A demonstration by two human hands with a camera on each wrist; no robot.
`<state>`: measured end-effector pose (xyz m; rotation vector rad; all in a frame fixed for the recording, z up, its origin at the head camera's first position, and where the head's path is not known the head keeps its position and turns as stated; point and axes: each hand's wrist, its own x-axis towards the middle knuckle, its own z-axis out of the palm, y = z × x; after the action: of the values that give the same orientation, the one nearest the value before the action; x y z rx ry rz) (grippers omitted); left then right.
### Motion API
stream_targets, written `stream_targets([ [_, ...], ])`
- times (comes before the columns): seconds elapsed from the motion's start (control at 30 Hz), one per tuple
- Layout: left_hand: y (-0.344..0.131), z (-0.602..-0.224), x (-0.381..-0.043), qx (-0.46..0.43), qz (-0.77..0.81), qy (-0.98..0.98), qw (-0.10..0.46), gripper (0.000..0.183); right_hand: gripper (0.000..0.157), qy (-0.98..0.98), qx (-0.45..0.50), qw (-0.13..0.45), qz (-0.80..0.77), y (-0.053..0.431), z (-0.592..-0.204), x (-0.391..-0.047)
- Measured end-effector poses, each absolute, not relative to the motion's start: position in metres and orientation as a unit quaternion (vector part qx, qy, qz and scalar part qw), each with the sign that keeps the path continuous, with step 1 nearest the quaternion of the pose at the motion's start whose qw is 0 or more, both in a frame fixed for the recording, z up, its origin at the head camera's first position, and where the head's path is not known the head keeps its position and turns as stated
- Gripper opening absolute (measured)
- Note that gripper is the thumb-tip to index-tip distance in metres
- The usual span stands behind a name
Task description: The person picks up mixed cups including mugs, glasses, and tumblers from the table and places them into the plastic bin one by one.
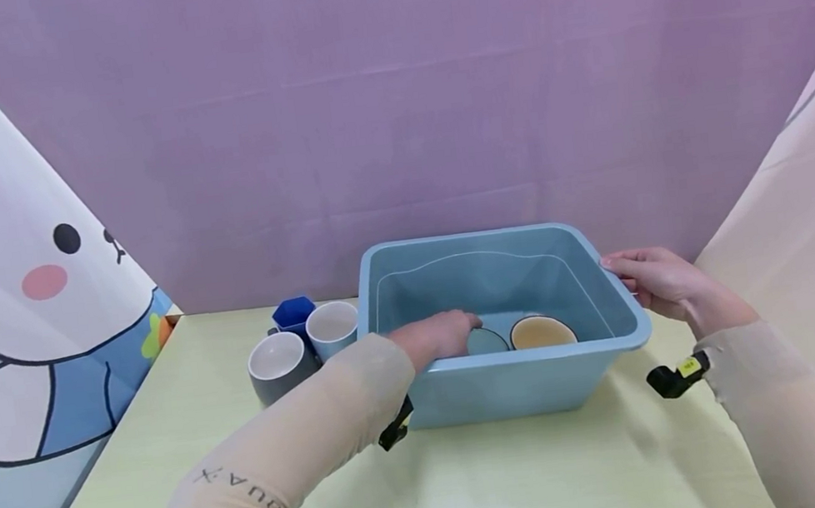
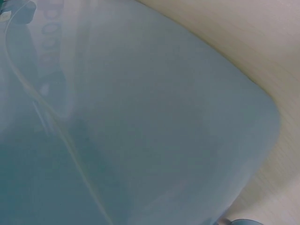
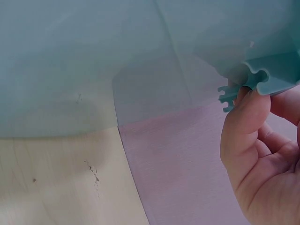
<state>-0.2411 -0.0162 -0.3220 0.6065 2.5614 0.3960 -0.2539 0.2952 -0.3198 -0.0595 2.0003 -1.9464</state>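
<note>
A blue plastic tub (image 1: 513, 384) stands on the table. My left hand (image 1: 435, 336) reaches over its front left rim and grips a teal cup (image 1: 487, 341) at its left side, the lower fingers hidden behind the front wall. Beside that cup in the tub is another with a cream inside and dark rim (image 1: 541, 331). On the right, my right hand (image 1: 660, 280) holds the tub's side rim, thumb on top. The right wrist view shows the thumb and fingers (image 3: 248, 112) pinching the ribbed underside of the rim. Only the tub's outer wall (image 2: 178, 108) fills most of the left wrist view.
Left of the tub stand a grey mug (image 1: 278, 365), a light blue mug (image 1: 333, 328) and a dark blue hexagonal container (image 1: 293, 311), close together. A purple cloth (image 1: 437, 116) hangs behind the table (image 1: 375, 501), with printed cloths at both sides.
</note>
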Motion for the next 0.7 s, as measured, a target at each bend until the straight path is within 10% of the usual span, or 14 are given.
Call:
stream_targets([
  [0.7,-0.0170,-0.3225,-0.2397,0.221,0.136,0.941,0.217,0.062,0.017,0.702,-0.019,0.173,-0.691,0.2956,-0.3213,-0.2539],
])
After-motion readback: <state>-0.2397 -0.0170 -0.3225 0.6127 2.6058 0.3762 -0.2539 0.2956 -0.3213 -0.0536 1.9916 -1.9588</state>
